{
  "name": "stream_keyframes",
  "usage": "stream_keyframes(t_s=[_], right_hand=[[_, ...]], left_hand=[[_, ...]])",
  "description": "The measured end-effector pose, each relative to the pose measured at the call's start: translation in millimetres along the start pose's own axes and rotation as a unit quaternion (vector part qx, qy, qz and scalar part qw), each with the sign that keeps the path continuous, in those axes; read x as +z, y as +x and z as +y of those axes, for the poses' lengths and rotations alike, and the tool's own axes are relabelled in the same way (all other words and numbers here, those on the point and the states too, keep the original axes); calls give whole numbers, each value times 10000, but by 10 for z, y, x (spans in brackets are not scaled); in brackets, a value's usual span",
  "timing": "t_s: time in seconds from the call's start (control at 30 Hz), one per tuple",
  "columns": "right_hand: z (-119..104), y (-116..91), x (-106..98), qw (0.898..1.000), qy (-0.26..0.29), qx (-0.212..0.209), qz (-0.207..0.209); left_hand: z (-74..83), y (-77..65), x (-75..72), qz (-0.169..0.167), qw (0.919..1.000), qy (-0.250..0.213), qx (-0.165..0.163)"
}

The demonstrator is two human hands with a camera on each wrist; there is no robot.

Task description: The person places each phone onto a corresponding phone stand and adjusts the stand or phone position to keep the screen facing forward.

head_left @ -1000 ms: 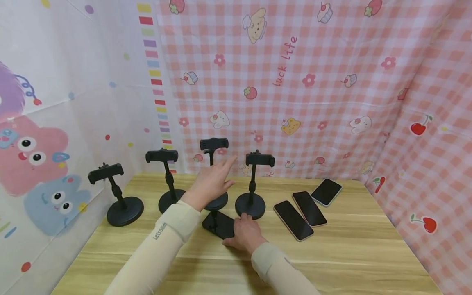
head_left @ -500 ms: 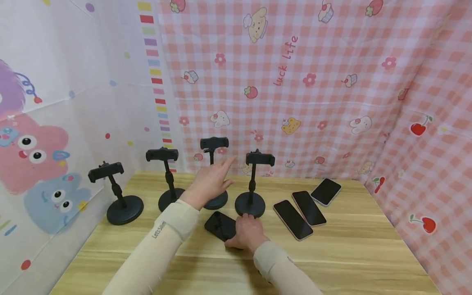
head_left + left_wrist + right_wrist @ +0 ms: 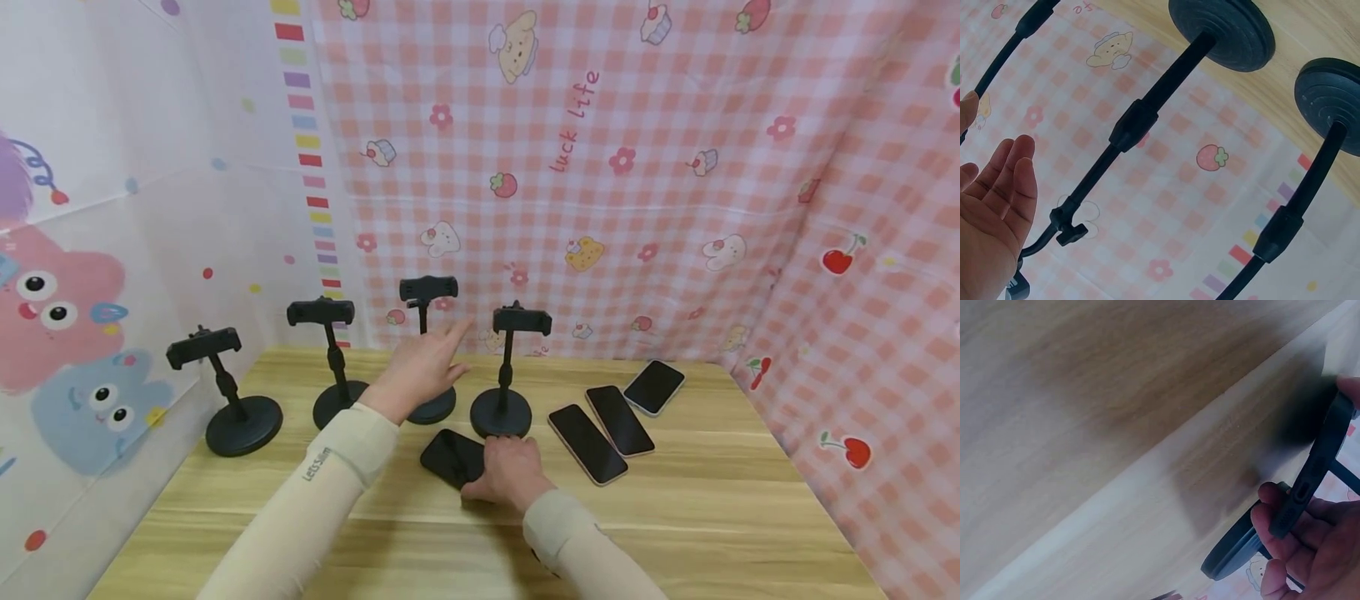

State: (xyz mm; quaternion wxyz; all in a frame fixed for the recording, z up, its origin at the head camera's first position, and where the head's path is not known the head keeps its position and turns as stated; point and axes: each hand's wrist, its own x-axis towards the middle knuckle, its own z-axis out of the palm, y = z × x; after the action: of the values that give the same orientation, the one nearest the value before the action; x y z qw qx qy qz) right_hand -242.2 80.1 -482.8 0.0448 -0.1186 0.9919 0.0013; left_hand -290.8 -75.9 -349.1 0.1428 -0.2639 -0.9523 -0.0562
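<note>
My right hand (image 3: 513, 471) grips one end of a black smartphone (image 3: 452, 457), thumb on the near edge and fingers on the far edge. In the right wrist view the phone (image 3: 1315, 469) shows its end with the charging port, held above the wood surface. My left hand (image 3: 420, 371) is raised with fingers extended and holds nothing. It overlaps the pole of the tallest phone stand (image 3: 429, 288) in the head view. In the left wrist view, that hand (image 3: 997, 219) is beside a stand's thin pole (image 3: 1094, 175).
Other black phone stands stand along the back: one at far left (image 3: 243, 425), one left of centre (image 3: 321, 312), one right of centre (image 3: 501, 412). Three phones lie at right: a near one (image 3: 587, 444), a middle one (image 3: 620, 421), a far one (image 3: 655, 387). Patterned cloth (image 3: 570, 208) hangs behind.
My right hand has drawn the phone slightly to the right, and the dark reflection on its screen has shifted. My left hand stays nearly where it was. The head view has turned slightly.
</note>
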Motion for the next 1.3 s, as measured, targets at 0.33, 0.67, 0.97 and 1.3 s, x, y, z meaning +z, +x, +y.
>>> stream_keyframes(t_s=[0.33,0.67,0.97,1.3], right_hand=[[54,-105,-63,9971,734,19,197],[123,-226,-58,9849,1611,174,608],[212,-310,-66,9766,1927,340,892],[253,-441,-107,9668,2038,497,1459]], left_hand=[[-53,-15,43,87,9999,18,50],[-80,-47,63,73,9995,-305,-20],[-74,-65,72,35,9994,-346,-30],[-35,-77,16,206,9987,-466,58]])
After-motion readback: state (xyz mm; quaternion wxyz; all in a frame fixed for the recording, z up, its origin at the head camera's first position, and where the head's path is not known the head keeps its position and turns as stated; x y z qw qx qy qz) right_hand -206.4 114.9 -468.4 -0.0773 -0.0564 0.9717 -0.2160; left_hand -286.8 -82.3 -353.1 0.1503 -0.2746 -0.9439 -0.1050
